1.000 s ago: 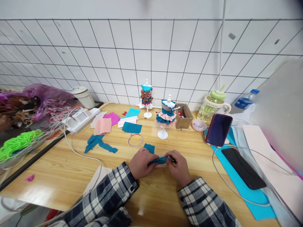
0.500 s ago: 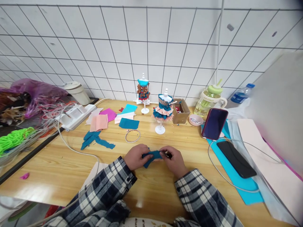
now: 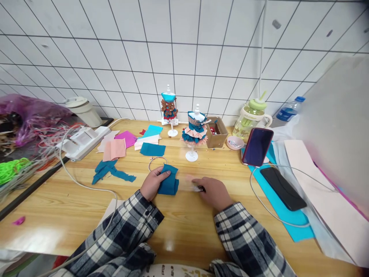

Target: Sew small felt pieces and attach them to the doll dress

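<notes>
Head view: the left hand [image 3: 151, 184] pinched a folded teal sheet [image 3: 168, 186] under its thumb, over the table [image 3: 184, 225] near a thin ring [image 3: 157, 157]. The right hand [image 3: 215, 191], apart from the sheet, was curled round a small dark tool [image 3: 201, 189] too blurred to identify. Handling the sheet seemed the step under way; the next move likely called for a light, steady grip. The sheet looked matte, thin and roughly rectangular. Beyond stood a ruffled teal-and-pink dress form [image 3: 194, 132].

Navy-and-cream plaid sleeves [image 3: 245, 232], dark button [image 3: 147, 212] on left cuff [image 3: 152, 211], pale garment [image 3: 177, 271] with printed markings
</notes>
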`<state>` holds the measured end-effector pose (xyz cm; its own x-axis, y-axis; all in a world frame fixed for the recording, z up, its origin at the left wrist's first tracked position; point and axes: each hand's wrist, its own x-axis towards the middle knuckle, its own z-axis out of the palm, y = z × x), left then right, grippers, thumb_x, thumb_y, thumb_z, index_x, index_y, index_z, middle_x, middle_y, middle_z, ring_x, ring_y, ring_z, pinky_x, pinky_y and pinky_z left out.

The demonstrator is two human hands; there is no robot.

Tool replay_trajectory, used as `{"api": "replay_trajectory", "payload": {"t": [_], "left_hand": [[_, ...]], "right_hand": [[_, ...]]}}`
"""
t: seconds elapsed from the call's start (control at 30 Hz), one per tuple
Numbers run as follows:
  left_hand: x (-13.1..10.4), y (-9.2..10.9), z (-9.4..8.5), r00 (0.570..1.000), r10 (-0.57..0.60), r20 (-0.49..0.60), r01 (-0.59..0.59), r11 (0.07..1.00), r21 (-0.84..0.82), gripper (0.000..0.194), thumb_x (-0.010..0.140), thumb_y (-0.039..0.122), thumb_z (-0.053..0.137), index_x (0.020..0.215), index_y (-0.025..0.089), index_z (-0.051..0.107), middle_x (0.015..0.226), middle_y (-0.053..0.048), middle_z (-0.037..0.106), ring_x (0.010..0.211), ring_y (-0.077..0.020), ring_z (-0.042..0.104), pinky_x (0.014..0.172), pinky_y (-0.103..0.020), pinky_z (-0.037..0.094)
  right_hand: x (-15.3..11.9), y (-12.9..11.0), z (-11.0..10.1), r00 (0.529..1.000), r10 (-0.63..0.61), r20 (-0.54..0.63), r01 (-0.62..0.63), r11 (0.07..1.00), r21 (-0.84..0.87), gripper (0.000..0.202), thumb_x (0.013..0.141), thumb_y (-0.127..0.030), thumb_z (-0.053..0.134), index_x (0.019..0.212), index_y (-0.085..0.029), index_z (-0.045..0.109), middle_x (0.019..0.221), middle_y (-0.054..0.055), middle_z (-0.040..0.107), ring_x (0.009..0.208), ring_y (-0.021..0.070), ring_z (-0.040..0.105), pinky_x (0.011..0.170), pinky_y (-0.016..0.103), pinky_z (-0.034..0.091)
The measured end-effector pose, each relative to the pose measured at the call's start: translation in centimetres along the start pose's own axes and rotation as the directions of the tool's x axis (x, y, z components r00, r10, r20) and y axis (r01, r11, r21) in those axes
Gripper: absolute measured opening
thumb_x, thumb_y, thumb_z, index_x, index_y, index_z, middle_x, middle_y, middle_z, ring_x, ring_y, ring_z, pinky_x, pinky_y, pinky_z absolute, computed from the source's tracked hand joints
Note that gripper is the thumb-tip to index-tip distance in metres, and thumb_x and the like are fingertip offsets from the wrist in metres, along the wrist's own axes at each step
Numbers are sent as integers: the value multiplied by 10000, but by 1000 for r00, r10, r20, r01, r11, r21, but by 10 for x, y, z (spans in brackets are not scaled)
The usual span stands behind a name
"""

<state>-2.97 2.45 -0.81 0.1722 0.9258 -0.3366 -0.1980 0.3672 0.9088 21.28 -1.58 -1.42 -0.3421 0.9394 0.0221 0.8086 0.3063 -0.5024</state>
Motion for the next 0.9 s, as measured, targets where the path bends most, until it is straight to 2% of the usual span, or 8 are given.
{"api": "replay_trajectory", "payload": {"t": [0.13, 0.27, 0.33, 0.4, 0.5, 0.6, 0.8, 0.9], "left_hand": [[-5, -1, 9, 995, -44, 94, 50, 997, -62, 324, 654, 304, 760, 914, 149, 644, 763, -13, 686, 623, -132, 616, 618, -257, 508], [-7, -6, 16, 986, -51, 161, 40, 997, 69, 308, 652, 326, 758, 856, 143, 617, 705, 2, 656, 592, -124, 597, 557, -233, 480], [-6, -7, 17, 990, -48, 133, 34, 993, 111, 307, 652, 339, 756, 835, 140, 610, 707, 1, 656, 597, -124, 597, 561, -232, 479], [-5, -8, 16, 992, -45, 117, 33, 994, 100, 335, 650, 344, 758, 876, 141, 616, 745, -5, 669, 613, -124, 601, 582, -238, 488], [-3, -8, 15, 990, -65, 126, 57, 996, 62, 363, 660, 364, 752, 907, 134, 620, 724, -7, 663, 588, -115, 588, 575, -235, 491], [-3, -8, 14, 987, -97, 132, 88, 994, 68, 343, 680, 400, 733, 853, 127, 619, 646, 4, 634, 535, -104, 563, 523, -219, 472], [-5, -6, 16, 986, -91, 140, 77, 992, 103, 336, 668, 402, 742, 829, 132, 625, 675, 2, 645, 553, -99, 563, 531, -203, 452], [-6, -5, 16, 985, -95, 147, 75, 988, 132, 326, 660, 404, 746, 786, 131, 619, 649, 11, 628, 531, -93, 543, 515, -199, 432]], "right_hand": [[4, 4, 3, 983, 119, -139, -96, 982, 162, 460, 743, -167, 518, 1189, -269, 565, 1062, 36, 653, 939, 205, 600, 819, 325, 445], [1, -11, 6, 931, 142, -337, -17, 937, 349, 359, 821, -338, 515, 1146, -186, 519, 1044, 86, 610, 937, 202, 574, 816, 324, 458], [-1, -21, 8, 941, 131, -311, 10, 911, 413, 310, 913, -369, 368, 1121, -193, 517, 996, 70, 618, 906, 182, 582, 782, 300, 457], [-3, -27, 10, 966, 146, -212, -47, 909, 413, 344, 957, -374, 251, 1066, -225, 541, 905, 36, 639, 819, 168, 601, 714, 279, 446], [-3, -28, 11, 976, 190, -108, -149, 940, 308, 352, 952, -421, 266, 957, -245, 571, 827, 22, 658, 774, 181, 614, 674, 274, 412], [-1, -27, 10, 980, 193, -53, -175, 956, 235, 376, 949, -439, 266, 870, -241, 575, 806, 28, 670, 796, 193, 622, 675, 276, 396], [-3, -33, 9, 990, 126, -55, -105, 953, 283, 301, 945, -393, 304, 1048, -248, 548, 920, 30, 675, 855, 192, 625, 703, 276, 410], [-4, -35, 10, 990, 121, -74, -96, 954, 285, 294, 951, -382, 284, 1032, -251, 534, 903, 27, 674, 845, 191, 629, 704, 278, 409]]}}
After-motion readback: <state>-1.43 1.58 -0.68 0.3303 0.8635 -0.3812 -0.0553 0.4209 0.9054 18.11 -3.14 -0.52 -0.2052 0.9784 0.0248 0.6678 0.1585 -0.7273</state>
